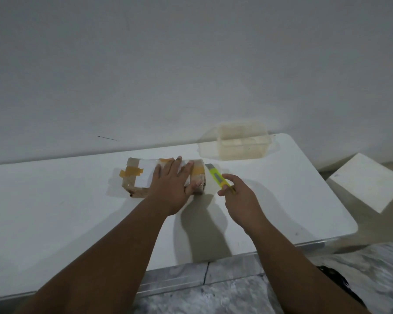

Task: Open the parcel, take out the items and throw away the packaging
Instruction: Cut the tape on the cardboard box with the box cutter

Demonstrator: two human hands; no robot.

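A flat brown cardboard parcel [136, 177] with a white label and strips of orange tape lies on the white table [55, 211]. My left hand [171, 186] presses flat on the parcel's right half, fingers spread. My right hand [241, 200] holds a yellow-green utility knife [218, 177] just right of the parcel. The knife's blade end points away from me, close to the parcel's right edge.
A clear plastic container [243, 141] stands at the back of the table, right of the parcel, against the white wall. A white box [368, 184] sits on the floor beyond the table's right end. Marbled floor tiles [213, 295] show below the front edge.
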